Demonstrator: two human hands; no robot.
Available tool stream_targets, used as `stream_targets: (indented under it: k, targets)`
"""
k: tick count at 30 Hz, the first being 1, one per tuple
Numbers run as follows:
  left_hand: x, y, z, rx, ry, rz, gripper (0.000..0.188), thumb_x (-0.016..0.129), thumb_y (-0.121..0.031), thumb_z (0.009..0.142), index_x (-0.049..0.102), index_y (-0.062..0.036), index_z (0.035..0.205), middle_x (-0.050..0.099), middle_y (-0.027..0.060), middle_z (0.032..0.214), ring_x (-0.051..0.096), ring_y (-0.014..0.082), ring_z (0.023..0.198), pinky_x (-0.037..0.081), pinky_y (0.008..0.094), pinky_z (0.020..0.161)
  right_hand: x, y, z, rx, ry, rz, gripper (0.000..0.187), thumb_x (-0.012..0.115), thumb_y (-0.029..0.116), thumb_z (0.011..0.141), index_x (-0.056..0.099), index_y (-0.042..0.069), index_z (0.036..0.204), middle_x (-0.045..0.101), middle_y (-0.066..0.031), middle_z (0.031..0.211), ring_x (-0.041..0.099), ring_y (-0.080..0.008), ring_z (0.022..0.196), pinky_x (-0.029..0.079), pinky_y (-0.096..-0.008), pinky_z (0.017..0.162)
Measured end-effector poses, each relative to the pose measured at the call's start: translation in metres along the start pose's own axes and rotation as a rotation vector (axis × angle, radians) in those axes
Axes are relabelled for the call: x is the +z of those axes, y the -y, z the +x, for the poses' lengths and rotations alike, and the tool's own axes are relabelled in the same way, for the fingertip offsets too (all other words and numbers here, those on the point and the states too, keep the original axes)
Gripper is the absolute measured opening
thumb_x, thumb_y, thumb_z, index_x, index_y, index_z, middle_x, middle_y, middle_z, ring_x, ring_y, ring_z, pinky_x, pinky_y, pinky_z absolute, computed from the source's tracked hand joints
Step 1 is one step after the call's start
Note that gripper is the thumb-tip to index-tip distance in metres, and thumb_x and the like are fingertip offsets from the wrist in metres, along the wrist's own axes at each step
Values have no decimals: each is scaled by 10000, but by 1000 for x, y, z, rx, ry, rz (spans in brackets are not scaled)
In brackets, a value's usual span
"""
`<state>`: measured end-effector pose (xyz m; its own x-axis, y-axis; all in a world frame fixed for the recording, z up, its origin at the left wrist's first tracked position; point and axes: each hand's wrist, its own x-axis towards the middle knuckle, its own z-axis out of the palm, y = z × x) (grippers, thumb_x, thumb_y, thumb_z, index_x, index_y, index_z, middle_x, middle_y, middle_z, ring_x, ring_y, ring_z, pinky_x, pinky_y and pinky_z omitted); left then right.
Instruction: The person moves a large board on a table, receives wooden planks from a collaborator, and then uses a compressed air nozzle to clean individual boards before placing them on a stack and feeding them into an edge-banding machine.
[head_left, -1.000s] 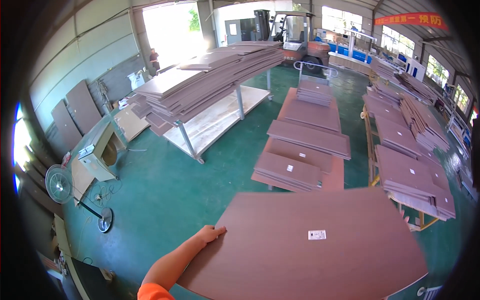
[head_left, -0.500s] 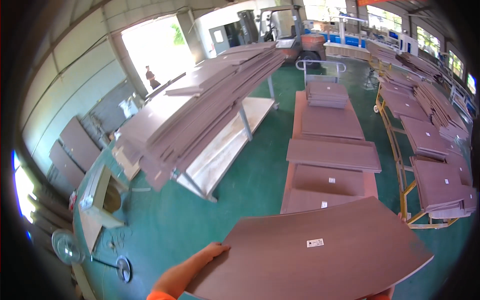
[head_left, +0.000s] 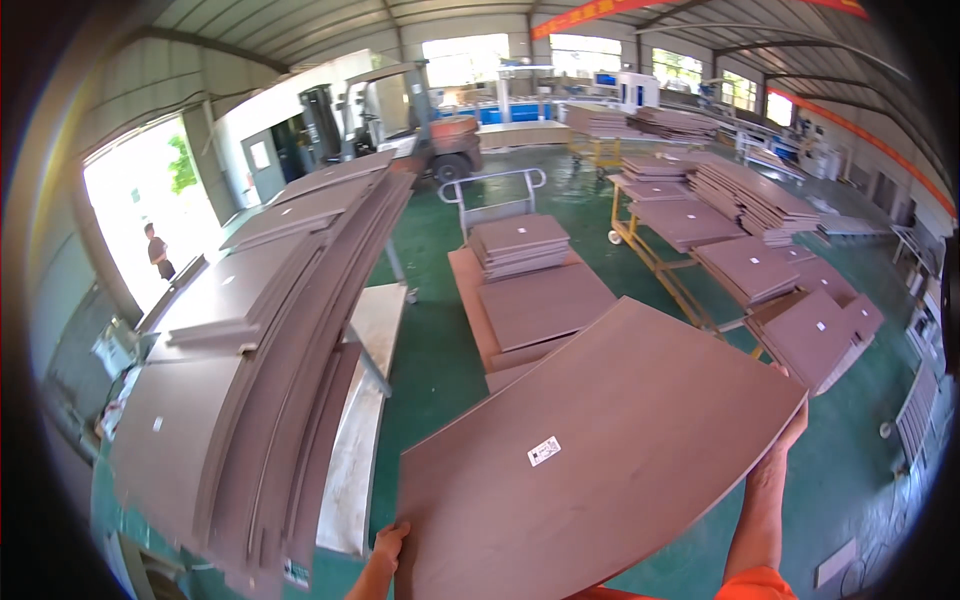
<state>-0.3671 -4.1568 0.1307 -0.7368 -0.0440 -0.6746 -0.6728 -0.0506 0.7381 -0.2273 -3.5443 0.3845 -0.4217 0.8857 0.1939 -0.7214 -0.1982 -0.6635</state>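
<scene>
Brown panel (head_left: 605, 445) held, cart (head_left: 469, 286) bearing boards (head_left: 545, 305)

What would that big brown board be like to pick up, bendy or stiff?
The brown board is probably stiff: it spans from left hand to right hand without clear sag. It may feel awkward and fairly heavy, being broad and held two-handed. Its surface looks smooth, so it might slip a little.

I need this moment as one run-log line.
held: brown panel, white label facing up; left hand: gripping left edge; right hand: gripping right edge; beyond: loaded platform trolley
</scene>
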Motion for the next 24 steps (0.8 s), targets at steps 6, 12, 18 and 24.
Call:
stream_targets:
  k: [6, 12, 18, 24]
  targets:
    - [7, -126, 135, 123, 107, 121, 411, 641, -179, 822, 553, 23, 1169, 627, 107, 1036, 591, 205, 918, 475, 323, 799, 52, -77, -66, 195, -155, -171, 531, 540, 420, 863, 497, 49, 1241, 542, -97, 1211, 513, -275, 1109, 432, -426, 917]
    - [83, -227, 282, 242, 134, 184, 328, 636, -170, 813, 587, 51, 1050, 633, 121, 953, 602, 199, 822, 488, 340, 709, 49, -326, -113, 589, -415, -156, 463, 572, 44, 693, 537, 36, 1155, 566, -96, 1129, 511, -280, 1092, 434, -418, 923]
    - [138, -285, 445, 31, 24, 361, 288, 647, -137, 790, 611, 52, 1005, 646, 150, 935, 624, 238, 809, 498, 366, 676, 94, -478, -11, 649, -557, -159, 271, 552, 35, 657, 570, 30, 927, 579, -97, 953, 538, -281, 940, 454, -406, 857]
    - [200, -323, 603, -145, 23, 350, 315, 645, -139, 790, 611, 54, 1036, 643, 157, 974, 621, 250, 860, 498, 378, 709, 100, -617, 95, 591, -560, -233, 272, 529, -12, 657, 584, -4, 923, 579, -104, 953, 552, -278, 919, 443, -373, 846]
